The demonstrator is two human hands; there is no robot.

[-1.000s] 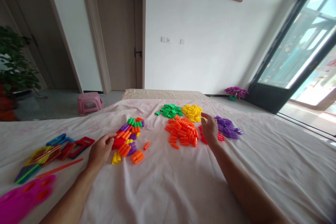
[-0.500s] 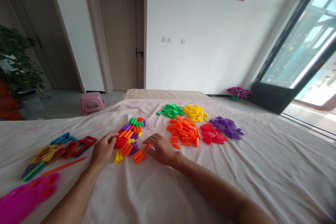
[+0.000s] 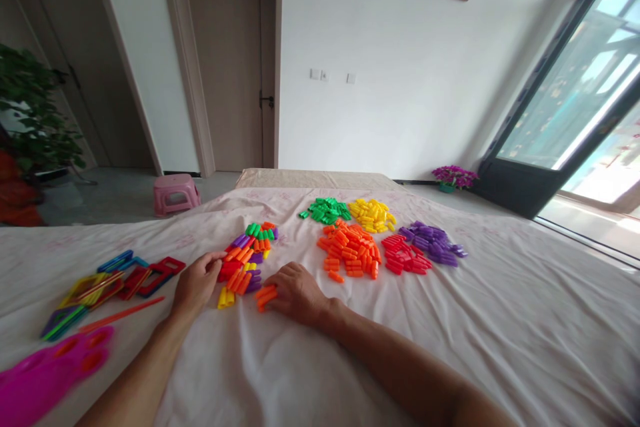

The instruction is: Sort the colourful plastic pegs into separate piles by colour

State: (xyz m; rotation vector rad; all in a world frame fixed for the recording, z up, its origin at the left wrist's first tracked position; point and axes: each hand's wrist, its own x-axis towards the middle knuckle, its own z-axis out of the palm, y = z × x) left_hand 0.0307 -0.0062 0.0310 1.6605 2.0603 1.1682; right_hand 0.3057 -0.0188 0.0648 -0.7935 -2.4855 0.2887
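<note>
A mixed pile of small plastic building pieces (image 3: 240, 263) in red, orange, purple, green and yellow lies between my two hands. My left hand (image 3: 199, 280) rests at the pile's left edge, thumb and fingers pinched together; what they hold, if anything, is hidden. On the near right side of the pile, my right hand (image 3: 295, 292) has its fingers closed around an orange building piece (image 3: 267, 296), partly covered by the fingertips. A yellow piece (image 3: 226, 298) lies at the pile's near edge.
Sorted heaps stand to the right: green (image 3: 327, 211), yellow (image 3: 373, 215), orange (image 3: 350, 250), red (image 3: 406, 255) and purple (image 3: 434, 243). Magnetic tiles (image 3: 107, 287) and a pink plastic item with holes (image 3: 55, 373) lie left on the wrinkled cloth (image 3: 320, 360).
My right hand has moved left and slightly nearer, closing on the orange piece. A smaller orange bit seen under its fingers before is now hidden. The left hand stays put.
</note>
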